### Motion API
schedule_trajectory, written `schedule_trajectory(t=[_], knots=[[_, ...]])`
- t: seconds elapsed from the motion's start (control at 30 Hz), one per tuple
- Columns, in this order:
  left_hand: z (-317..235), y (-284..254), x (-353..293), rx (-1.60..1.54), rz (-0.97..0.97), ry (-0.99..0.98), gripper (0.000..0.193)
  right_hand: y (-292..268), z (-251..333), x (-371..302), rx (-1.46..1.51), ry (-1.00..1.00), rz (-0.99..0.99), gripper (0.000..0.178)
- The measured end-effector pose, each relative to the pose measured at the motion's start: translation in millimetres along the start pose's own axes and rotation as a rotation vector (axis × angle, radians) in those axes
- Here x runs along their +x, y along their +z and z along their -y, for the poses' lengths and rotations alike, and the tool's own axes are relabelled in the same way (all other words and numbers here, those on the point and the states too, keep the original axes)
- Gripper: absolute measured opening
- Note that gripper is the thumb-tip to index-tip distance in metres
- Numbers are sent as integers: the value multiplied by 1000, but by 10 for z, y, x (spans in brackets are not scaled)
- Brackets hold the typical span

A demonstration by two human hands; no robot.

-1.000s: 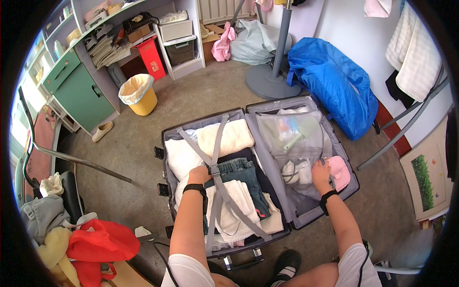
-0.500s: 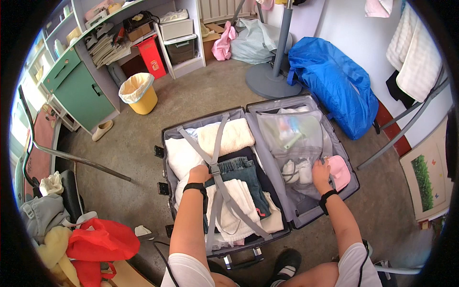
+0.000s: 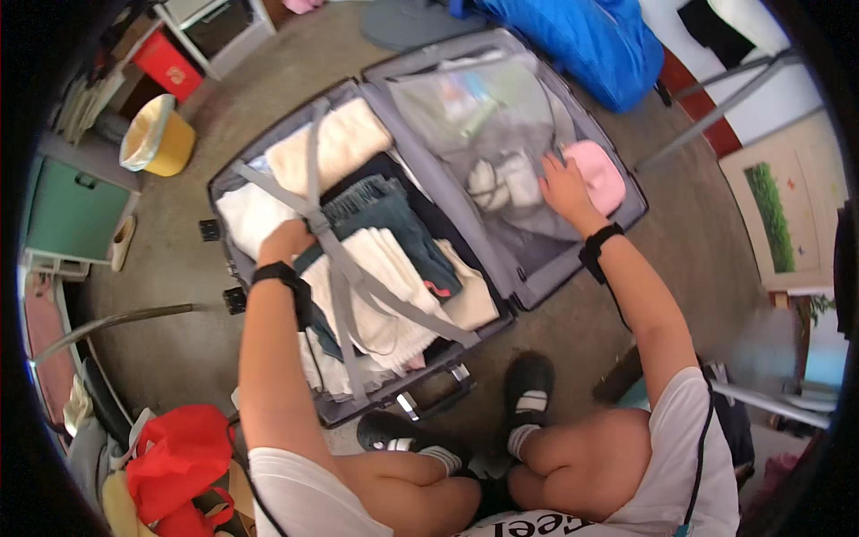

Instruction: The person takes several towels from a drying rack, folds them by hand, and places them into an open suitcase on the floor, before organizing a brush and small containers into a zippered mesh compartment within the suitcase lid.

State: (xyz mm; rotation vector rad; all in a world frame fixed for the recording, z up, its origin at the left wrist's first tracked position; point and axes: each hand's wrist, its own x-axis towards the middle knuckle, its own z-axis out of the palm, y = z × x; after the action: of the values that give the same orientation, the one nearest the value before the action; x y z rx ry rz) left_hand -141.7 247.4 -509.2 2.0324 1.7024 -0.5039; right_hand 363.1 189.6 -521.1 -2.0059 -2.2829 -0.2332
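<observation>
Clearly the work in hand is settling the contents of an open grey suitcase (image 3: 528, 286) that lies flat on the floor, its two halves spread side by side. The left hand (image 3: 284, 242) rests near the left edge of the left half, fingers curled down at the grey crossed strap (image 3: 344, 268) that runs over folded clothes; whether it actually grips the strap or only presses on it I cannot tell. The right hand (image 3: 562, 186) lies flat and released, palm down, on the zipped mesh cover (image 3: 483, 116) of the right half, touching the pink pouch (image 3: 598, 174) beside the right edge.

To do this step well, I judge that the left hand should keep the strap centred over the stack and pull evenly, so the cream knit (image 3: 380, 286) and the dark green folded piece (image 3: 394, 219) do not slide toward the hinge. The right hand would do best to smooth the mesh flat toward the corner and hold the pouch inside the rim, since anything riding up over the edge could stop the halves from meeting.

The case itself is hard-shelled and grey, with small black wheels at its left edge and a handle at the near edge, close to the person's black shoes (image 3: 528, 394). The left half is packed full with white, cream and dark folded garments; the right half shows pale bundled items dimly through the mesh.
</observation>
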Motion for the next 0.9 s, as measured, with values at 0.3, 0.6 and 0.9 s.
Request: schedule_trajectory(t=[0.3,0.6,0.9], knots=[[-335,-323,119,308,178,-115,29,-296,-355,-519,134,-56,-13,45],[-316,-321,12,218,145,-118,28,-281,-429,-570,95,-84,-33,43],[-247,-276,48,207,146,-134,33,-286,-371,-450,137,9,-8,32]])
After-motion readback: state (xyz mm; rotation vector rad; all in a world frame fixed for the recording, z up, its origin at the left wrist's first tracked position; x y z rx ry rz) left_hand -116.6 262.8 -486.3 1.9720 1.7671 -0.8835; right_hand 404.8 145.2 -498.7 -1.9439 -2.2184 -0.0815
